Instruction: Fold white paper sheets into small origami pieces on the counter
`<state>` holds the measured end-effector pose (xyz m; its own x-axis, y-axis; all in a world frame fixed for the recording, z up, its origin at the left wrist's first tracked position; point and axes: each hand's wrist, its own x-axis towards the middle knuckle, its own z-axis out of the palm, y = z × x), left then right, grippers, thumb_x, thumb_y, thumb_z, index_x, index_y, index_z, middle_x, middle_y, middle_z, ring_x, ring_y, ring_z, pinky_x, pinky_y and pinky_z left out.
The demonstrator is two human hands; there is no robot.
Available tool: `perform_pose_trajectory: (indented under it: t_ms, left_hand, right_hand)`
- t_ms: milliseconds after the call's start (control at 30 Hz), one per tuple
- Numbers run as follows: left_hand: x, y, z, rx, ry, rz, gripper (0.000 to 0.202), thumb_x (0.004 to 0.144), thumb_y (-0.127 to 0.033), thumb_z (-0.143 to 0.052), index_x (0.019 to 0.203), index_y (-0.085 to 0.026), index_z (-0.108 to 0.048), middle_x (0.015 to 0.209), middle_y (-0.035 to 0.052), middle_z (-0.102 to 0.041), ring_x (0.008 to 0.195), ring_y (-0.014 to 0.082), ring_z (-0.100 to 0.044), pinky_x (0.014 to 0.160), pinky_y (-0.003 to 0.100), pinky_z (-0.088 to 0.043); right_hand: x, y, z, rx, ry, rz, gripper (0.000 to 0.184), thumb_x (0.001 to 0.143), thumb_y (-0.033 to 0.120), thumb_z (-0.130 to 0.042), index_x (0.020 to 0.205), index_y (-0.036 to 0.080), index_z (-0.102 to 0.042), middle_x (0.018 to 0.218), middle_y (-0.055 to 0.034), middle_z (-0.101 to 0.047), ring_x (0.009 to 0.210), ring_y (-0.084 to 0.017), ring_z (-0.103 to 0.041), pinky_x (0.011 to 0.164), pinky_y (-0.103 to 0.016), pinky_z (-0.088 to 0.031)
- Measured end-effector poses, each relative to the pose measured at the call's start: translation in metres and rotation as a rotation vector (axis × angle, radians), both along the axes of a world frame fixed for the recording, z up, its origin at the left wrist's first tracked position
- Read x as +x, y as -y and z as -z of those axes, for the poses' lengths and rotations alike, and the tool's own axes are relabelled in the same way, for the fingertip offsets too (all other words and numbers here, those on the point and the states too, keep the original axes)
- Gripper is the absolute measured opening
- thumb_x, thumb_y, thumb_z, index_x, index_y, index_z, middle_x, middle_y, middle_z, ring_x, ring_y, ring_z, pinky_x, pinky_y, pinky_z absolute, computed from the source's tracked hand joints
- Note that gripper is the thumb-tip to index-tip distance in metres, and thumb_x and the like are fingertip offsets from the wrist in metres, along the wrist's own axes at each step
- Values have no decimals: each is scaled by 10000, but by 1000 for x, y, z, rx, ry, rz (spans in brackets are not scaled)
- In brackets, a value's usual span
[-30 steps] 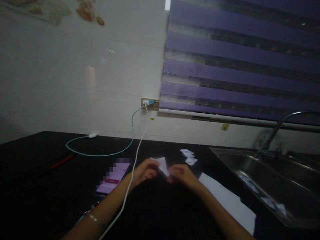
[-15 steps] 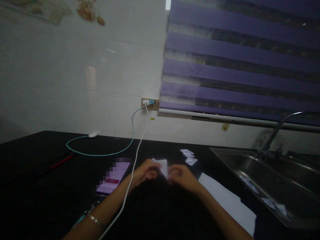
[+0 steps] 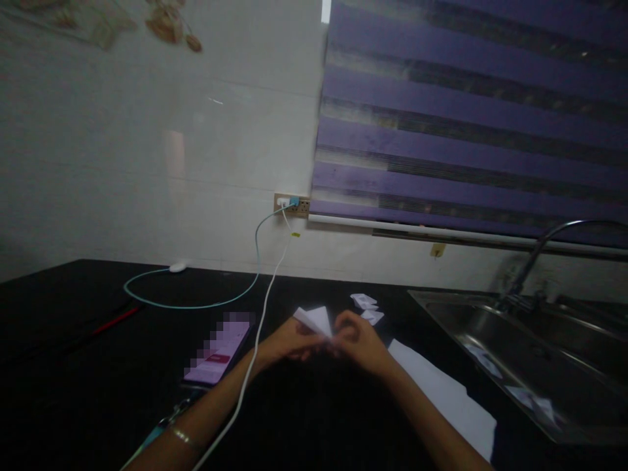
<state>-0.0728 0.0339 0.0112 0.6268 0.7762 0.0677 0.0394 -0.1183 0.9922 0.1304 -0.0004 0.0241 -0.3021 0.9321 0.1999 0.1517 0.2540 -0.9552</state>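
Between my hands, just above the dark counter, is a small piece of folded white paper [image 3: 318, 319] with pointed flaps standing up. My left hand [image 3: 293, 339] grips it from the left, thumb along its lower edge. My right hand [image 3: 354, 337] pinches its lower right corner with curled fingers. Behind the right hand lie small folded paper pieces [image 3: 364, 301] on the counter. Beside my right forearm rests a stack of white paper sheets [image 3: 441, 392].
A phone [image 3: 218, 356] lies left of my left forearm. A white cable [image 3: 260, 327] drops from the wall socket [image 3: 292, 204] across that forearm. A teal cable [image 3: 191, 306] loops at the back left. On the right is a steel sink [image 3: 490, 327] with a faucet [image 3: 534, 261].
My left hand has shifted its grip lower on the folded paper, and the paper's flaps have opened wider. My right fingers have drawn in to its lower corner.
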Motion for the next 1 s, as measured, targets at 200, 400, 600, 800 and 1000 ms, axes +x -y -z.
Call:
perform_pose_trajectory:
  t_ms: [200, 400, 600, 800, 1000]
  left_hand:
    - [4, -6, 11, 217, -111, -157, 480, 798, -545, -566, 629, -105, -658, 438, -1, -523, 357, 79, -432, 387, 187, -294]
    - [3, -8, 10, 251, -143, -375, 517, 802, -568, -539, 533, -133, -612, 385, -16, -474, 351, 97, -439, 415, 205, -326]
    - [10, 0, 7, 233, -19, -335, 470, 792, -547, -563, 565, -135, -583, 447, -23, -511, 388, 88, -454, 452, 203, -358]
    - [11, 5, 10, 203, -43, -300, 453, 781, -567, -567, 685, -127, -615, 556, -8, -566, 405, 84, -442, 409, 195, -323]
    - [8, 2, 14, 341, -167, -262, 522, 835, -589, -467, 607, -131, -571, 491, -21, -483, 415, 99, -453, 429, 206, -330]
  right_hand:
    - [-7, 0, 1, 2, -105, -29, 265, 773, 405, -641, 817, 193, -489, 647, 3, -657, 582, -142, -618, 555, -235, -459]
    - [-5, -2, 2, 374, 77, 366, 214, 839, 383, -576, 835, 186, -661, 859, -71, -682, 825, -213, -633, 751, -337, -490]
    - [-10, -2, 7, 555, 211, 373, 164, 825, 290, -611, 832, 199, -746, 921, -86, -685, 868, -217, -632, 792, -345, -497]
    - [-14, -4, 13, 435, 173, 299, 173, 816, 302, -626, 794, 182, -749, 893, -81, -687, 835, -201, -644, 760, -318, -509]
    - [-13, -5, 11, 350, 140, 178, 196, 826, 290, -607, 724, 152, -701, 805, -65, -675, 795, -195, -635, 731, -297, -488]
